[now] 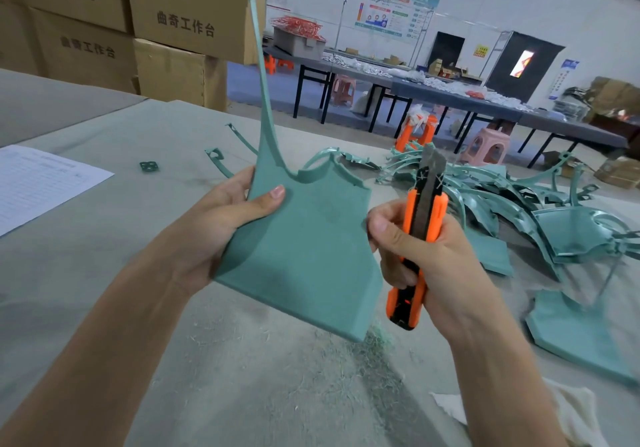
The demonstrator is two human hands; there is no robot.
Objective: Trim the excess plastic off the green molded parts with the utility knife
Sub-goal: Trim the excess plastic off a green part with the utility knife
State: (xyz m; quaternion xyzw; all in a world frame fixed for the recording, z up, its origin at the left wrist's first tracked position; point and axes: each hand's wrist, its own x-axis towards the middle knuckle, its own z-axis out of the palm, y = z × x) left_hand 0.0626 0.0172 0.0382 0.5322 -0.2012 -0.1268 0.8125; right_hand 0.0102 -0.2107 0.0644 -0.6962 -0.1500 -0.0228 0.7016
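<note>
My left hand (pixel 221 224) grips a green molded part (pixel 304 245) by its left edge, thumb across the front, and holds it up above the table. A long thin arm of the part rises to the top of the frame. My right hand (pixel 426 256) grips an orange utility knife (pixel 420 238) just right of the part. Its blade is extended and points up, beside the part's right edge. Fine green shavings (pixel 377 342) lie on the table under the part's lower corner.
A heap of green molded parts (pixel 512 211) covers the table (pixel 104 273) to the right, with another part (pixel 575 335) at the near right. Loose green strips (pixel 218 162) and a small green piece (pixel 149 166) lie further back. A printed sheet (pixel 38 183) sits at left. Cardboard boxes (pixel 138 30) are stacked behind.
</note>
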